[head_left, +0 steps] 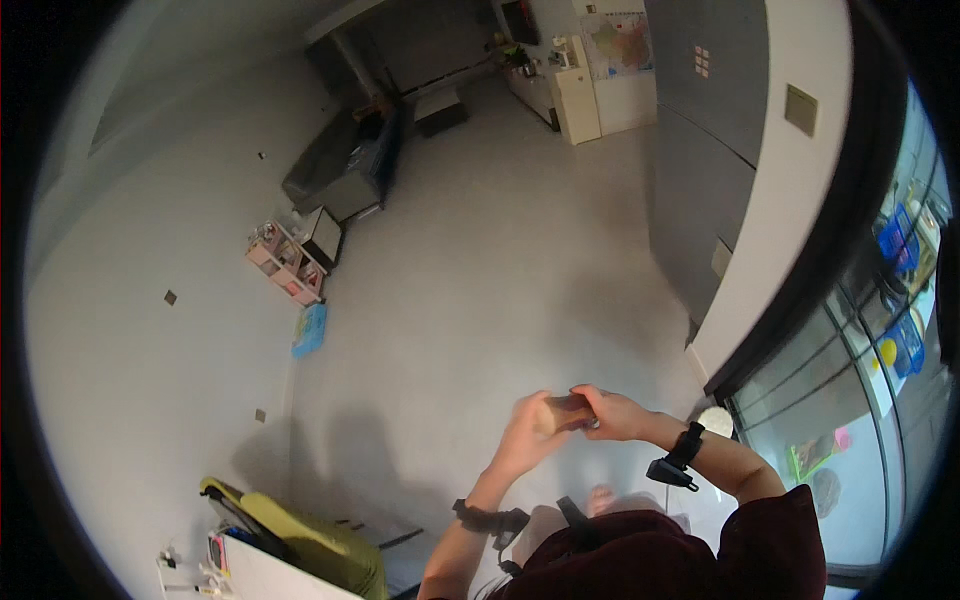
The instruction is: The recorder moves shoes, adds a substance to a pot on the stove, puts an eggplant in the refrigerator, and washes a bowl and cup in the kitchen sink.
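Both my hands are raised in front of my body, with the floor below them. Between them is a small brown object [568, 414] with a paler end on the left; blur keeps me from telling what it is. My left hand [527, 436] wraps around the pale end. My right hand [613, 414] grips the other end, thumb and fingers curled over it. A small shiny spot shows under the right fingers. Each wrist wears a black strap with a device, the right one [679, 459] hanging below the forearm.
At the lower left, a yellow-green chair [315, 536] stands by a white tabletop [277, 574]. A pink shelf cart [286, 262] and a blue pack [308, 330] line the left wall. A grey refrigerator [701, 172] and a dark-framed glass door [825, 382] are on the right. A grey sofa [337, 169] stands farther off.
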Demonstrator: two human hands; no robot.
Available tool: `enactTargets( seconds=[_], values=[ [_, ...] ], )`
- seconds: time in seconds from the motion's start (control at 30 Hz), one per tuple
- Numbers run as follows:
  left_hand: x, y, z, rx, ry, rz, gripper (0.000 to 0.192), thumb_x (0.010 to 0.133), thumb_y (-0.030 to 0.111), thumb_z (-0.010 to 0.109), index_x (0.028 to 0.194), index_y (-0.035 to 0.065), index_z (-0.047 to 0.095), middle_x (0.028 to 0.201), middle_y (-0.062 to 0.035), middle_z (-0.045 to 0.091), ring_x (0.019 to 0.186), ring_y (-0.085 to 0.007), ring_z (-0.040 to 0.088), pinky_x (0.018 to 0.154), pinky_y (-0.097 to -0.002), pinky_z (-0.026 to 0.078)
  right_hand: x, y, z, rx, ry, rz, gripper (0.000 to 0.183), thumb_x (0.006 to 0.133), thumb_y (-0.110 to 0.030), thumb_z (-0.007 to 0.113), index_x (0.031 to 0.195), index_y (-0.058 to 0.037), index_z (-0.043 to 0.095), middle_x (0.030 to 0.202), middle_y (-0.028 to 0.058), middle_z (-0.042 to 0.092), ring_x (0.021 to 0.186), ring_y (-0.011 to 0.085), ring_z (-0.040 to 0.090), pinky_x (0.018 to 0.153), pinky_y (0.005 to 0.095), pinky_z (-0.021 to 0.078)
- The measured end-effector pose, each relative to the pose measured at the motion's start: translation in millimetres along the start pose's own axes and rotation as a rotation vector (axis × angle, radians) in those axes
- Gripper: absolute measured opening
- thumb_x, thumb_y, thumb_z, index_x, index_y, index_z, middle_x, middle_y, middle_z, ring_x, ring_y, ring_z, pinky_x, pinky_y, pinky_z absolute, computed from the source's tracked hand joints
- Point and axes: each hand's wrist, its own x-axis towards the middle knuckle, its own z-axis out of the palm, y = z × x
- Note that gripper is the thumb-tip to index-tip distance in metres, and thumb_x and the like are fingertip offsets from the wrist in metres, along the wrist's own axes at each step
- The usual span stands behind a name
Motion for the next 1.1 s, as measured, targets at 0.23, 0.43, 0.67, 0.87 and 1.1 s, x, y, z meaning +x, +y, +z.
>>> enactTargets(
  seconds=[0.23,0.43,0.67,0.87,1.1],
  values=[
    [178.1,-102.5,-53.8,-0.273,0.088,-0.008,0.064,0.069,0.007,0.074,0.119,0.0041,0.035,0.107,-0.0128,0.051,0.096,-0.02,0.057,0.078,-0.0308,0.05,170.4,55.3,-66.0,-0.036,0.201,-0.059,0.061,0.072,-0.008,0.064,0.126,-0.007,0.034,0.121,0.0185,0.047,0.104,0.0337,0.052,0.084,0.0374,0.0463],
    [343.9,-172.1,-95.7,-0.412,-0.048,-0.056,0.059,0.073,0.006,0.07,0.12,0.0033,0.034,0.107,-0.0128,0.052,0.097,-0.0194,0.056,0.078,-0.03,0.05,287.6,102.6,-124.2,-0.402,0.331,-0.128,0.048,0.08,-0.004,0.059,0.123,-0.0188,0.044,0.134,0.0158,0.033,0.113,0.0336,0.046,0.089,0.0385,0.045],
    [540.6,-208.1,-98.3,-0.402,-0.236,0.145,0.062,0.072,0.014,0.073,0.12,0.0039,0.034,0.107,-0.0122,0.052,0.094,-0.019,0.056,0.076,-0.0304,0.049,378.7,178.6,-219.5,-0.256,0.506,0.001,0.046,0.081,-0.009,0.061,0.122,-0.0119,0.041,0.13,0.0128,0.038,0.112,0.0317,0.046,0.089,0.0365,0.0454],
    [676.3,-230.6,-61.5,-0.325,-0.298,0.209,0.061,0.07,0.015,0.075,0.118,0.0029,0.038,0.104,-0.0116,0.053,0.091,-0.0176,0.056,0.074,-0.03,0.049,419.9,258.3,-312.4,-0.23,0.457,0.36,0.067,0.079,-0.025,0.065,0.133,-0.0088,0.029,0.124,0.018,0.045,0.104,0.0328,0.053,0.084,0.0385,0.0459],
    [877.1,-188.8,-42.5,-0.352,-0.463,0.232,0.062,0.07,0.011,0.073,0.12,0.0018,0.037,0.101,-0.0093,0.053,0.089,-0.0155,0.056,0.075,-0.0287,0.049,432.7,416.1,-496.2,-0.497,0.855,0.55,0.064,0.078,-0.025,0.064,0.131,-0.0065,0.031,0.118,0.0193,0.049,0.105,0.0346,0.05,0.087,0.0432,0.0419]
  ],
)
